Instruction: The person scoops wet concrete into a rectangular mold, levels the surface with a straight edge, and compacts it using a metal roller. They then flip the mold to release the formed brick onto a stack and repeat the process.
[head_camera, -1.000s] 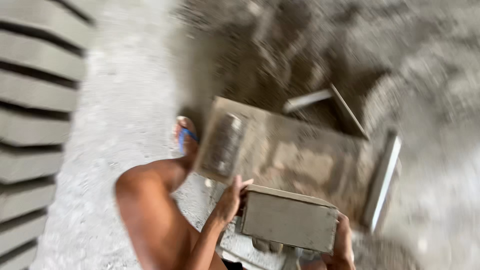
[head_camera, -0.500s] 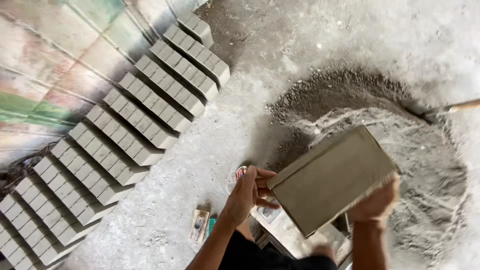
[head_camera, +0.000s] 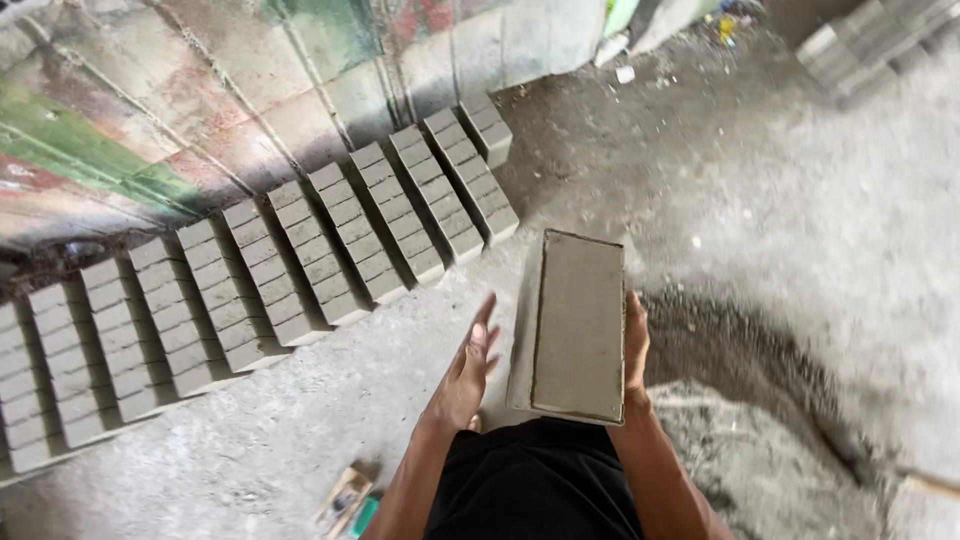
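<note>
We noted a dusty concrete floor (head_camera: 800, 230), a stained painted wall (head_camera: 150, 110), rows of grey blocks (head_camera: 300, 260), and a sand heap (head_camera: 770, 440).

Your right hand (head_camera: 636, 345) grips the filled brick mould (head_camera: 572, 325) at its side; your left hand (head_camera: 467, 370) hangs open just beside it, above rows of grey bricks (head_camera: 300, 260).

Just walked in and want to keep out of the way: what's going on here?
A person carries a filled rectangular block mould, level in front of them. The right hand grips its right side; the left hand is open beside it, not touching. Rows of grey blocks lie on the floor along the painted wall.
</note>
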